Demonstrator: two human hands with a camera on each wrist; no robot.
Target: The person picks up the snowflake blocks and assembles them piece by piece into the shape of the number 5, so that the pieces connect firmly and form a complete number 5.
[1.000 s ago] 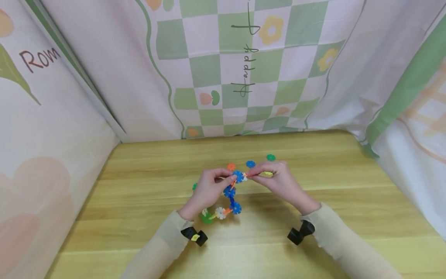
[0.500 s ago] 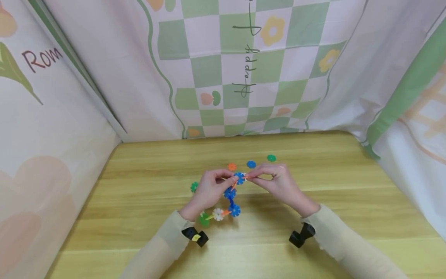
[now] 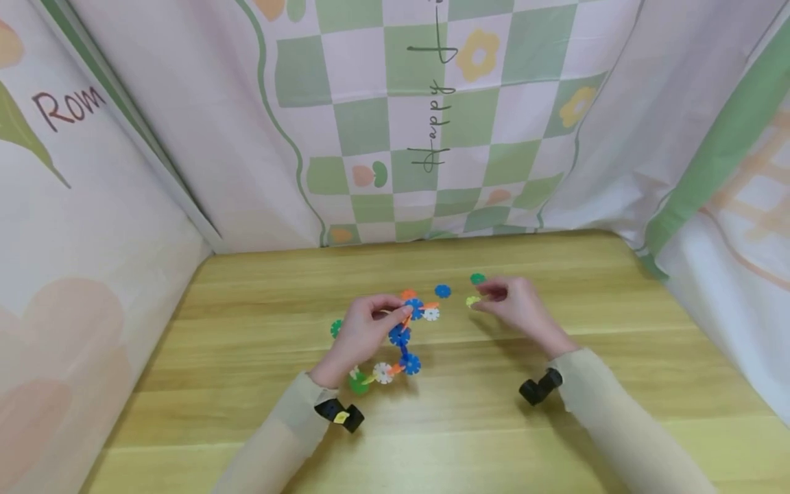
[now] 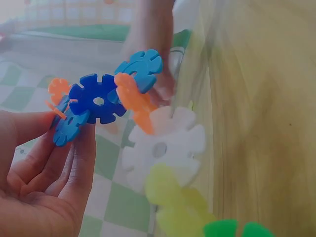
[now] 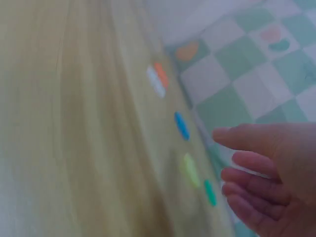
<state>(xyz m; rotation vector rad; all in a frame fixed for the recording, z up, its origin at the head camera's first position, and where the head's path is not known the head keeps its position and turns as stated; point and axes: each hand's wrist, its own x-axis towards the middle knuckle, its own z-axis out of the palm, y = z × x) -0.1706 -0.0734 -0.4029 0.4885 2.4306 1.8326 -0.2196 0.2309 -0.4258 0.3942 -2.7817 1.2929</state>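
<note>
My left hand (image 3: 368,331) pinches a blue notched snowflake disc (image 3: 413,309) at the upper end of a linked chain. An orange disc (image 3: 429,306) sticks out from its right side. Down the chain follow more blue discs (image 3: 410,363), then orange, a white disc (image 3: 382,372), yellow and a green disc (image 3: 359,383); the left wrist view shows the white disc (image 4: 163,148) large and close. My right hand (image 3: 518,309) hovers by a loose yellow disc (image 3: 472,302), thumb and fingers apart. Nothing shows between them in the right wrist view.
Loose discs lie on the wooden table (image 3: 469,425): green (image 3: 478,278), blue (image 3: 443,291), white (image 3: 431,314) and, partly hidden, orange (image 3: 408,294). Another green disc (image 3: 336,328) is left of my left hand. A checked curtain (image 3: 420,123) hangs behind the table.
My right hand has let go of the orange disc at the chain's end and moved right to the yellow disc. My left hand still holds the chain, shifted slightly left.
</note>
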